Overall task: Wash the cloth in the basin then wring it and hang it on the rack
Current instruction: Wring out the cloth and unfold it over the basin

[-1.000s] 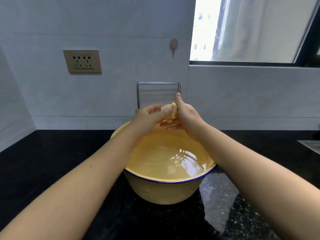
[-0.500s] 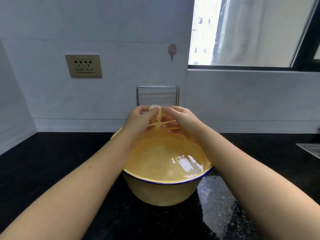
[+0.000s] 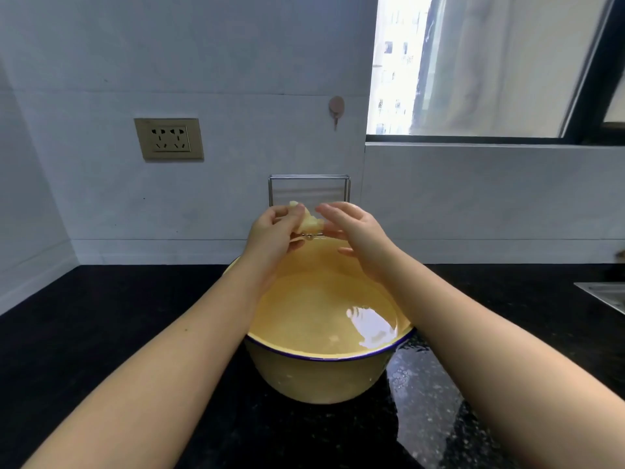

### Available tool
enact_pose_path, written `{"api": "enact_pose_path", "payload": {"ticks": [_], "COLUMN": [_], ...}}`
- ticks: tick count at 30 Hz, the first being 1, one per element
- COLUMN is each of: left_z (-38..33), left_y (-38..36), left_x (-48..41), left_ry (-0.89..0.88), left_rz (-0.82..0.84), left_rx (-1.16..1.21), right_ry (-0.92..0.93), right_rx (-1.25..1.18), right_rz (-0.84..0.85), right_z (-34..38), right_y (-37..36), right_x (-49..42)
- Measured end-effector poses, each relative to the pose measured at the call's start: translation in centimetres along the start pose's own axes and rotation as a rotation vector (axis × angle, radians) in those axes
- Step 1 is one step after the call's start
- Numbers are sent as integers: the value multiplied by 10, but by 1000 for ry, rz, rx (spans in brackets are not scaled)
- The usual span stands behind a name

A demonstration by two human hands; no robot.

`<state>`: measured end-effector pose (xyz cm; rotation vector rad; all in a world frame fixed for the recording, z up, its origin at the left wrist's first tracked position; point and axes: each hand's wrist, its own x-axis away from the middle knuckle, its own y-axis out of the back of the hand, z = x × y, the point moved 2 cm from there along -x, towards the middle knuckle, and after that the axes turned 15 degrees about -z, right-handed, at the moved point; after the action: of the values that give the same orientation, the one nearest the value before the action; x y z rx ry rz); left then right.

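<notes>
The basin [image 3: 324,377] stood on the surface [image 3: 101,333], near its front edge, with water in it. Behind it, against the wall, stood the rack [image 3: 309,179]. Both hands were raised over the basin's far rim, before the rack: the left hand [image 3: 275,231] held the cloth [image 3: 309,223], and the right hand [image 3: 358,231] lay just beside it. A socket [image 3: 169,139] sat on the wall to the left, a hook [image 3: 336,108] above the rack, a window [image 3: 473,66] to the right.
</notes>
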<state>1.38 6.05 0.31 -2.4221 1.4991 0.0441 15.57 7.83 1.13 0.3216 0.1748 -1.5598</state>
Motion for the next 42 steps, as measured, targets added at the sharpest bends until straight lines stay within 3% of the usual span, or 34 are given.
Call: {"api": "enact_pose_path", "payload": {"ticks": [4,12,15,19,24,28,31,33,37,42], "left_z": [-4,-8,-8,-8,-7,-5,-4,-5,-7,-11], "left_y": [0,1,3,0,-2,-3,-4,-4,-1,4], "left_x": [2,2,1,4,8,13,15,14,8,4], "left_ry": [-14,-42,-15,68,174,222,150,100,64,87], "left_rz": [49,-43,-63,5,133,277,384,328,174,26], "left_rx": [44,171,243,282,244,130,26,38,193,399], "right_ry": [4,-23,-136,-318,-308,-186,-43,47,208,317], "right_rx": [130,-75,-250,-673,-880,-772,-600,-497,-63,363], "right_rz": [61,64,62,28,54,138,182,144,-140,30], "right_z": [2,-5,-5,-1,2,2,3,2,3,0], "right_y": [-4,-2,3,11,21,20,16,15,17,6], "right_x": [3,6,5,4,3,3,5,7,9,15]}}
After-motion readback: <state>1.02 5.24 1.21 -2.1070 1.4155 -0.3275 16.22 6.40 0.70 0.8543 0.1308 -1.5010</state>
